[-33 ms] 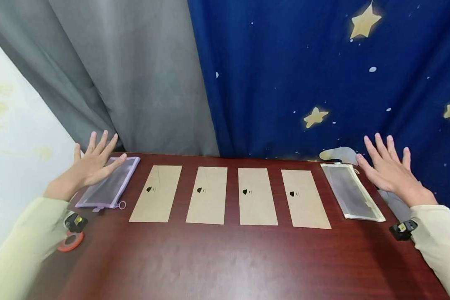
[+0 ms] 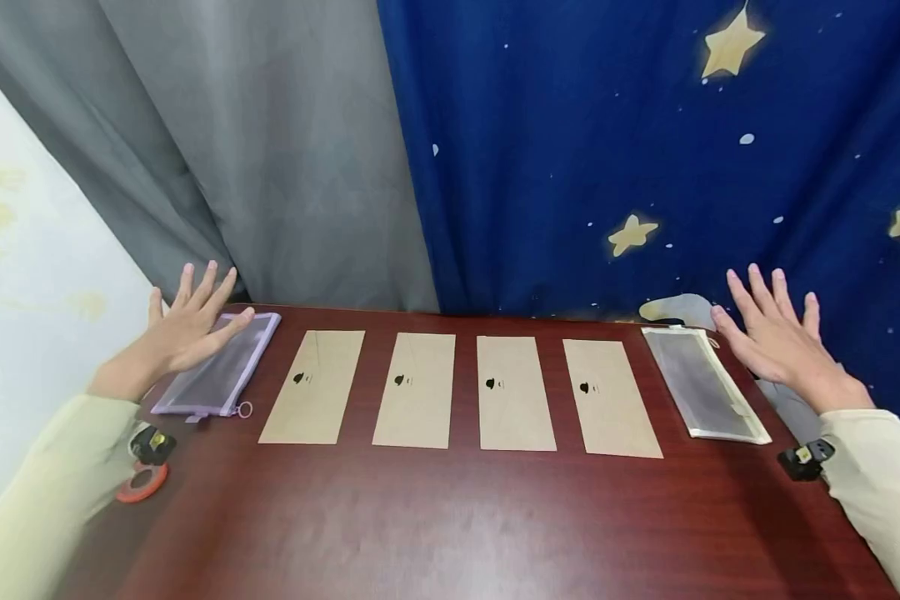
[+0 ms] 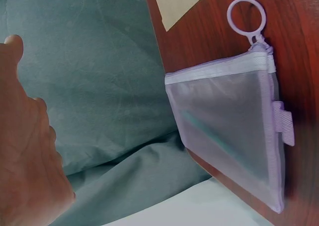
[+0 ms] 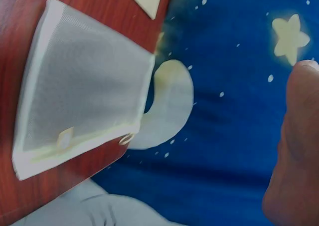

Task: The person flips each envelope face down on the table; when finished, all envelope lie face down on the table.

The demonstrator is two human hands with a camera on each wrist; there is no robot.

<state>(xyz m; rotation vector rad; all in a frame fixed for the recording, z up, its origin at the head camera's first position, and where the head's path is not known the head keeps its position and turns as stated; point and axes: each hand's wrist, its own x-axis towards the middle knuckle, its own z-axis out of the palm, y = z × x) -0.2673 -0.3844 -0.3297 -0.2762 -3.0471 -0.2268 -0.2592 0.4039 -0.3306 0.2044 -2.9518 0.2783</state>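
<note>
My left hand (image 2: 187, 329), fingers spread and holding nothing, is raised over the purple mesh zip pouch (image 2: 221, 367) at the table's left and hides part of it. In the left wrist view a thin teal strip shows through the mesh of that pouch (image 3: 219, 121), and a ring pull (image 3: 232, 17) hangs from its zip. On the right, my right hand (image 2: 780, 342) is raised with spread fingers beside a white-edged mesh pouch (image 2: 701, 383), also holding nothing. Between the pouches several flat beige paper rectangles (image 2: 322, 400) with a small black hat print lie in a row.
The dark red-brown table (image 2: 450, 525) ends at a grey curtain (image 2: 285, 167) and a blue star-patterned curtain (image 2: 540, 167). Near my left sleeve lies an orange-red ring-shaped thing (image 2: 142, 496), partly covered. A white wall (image 2: 37, 242) stands at the left.
</note>
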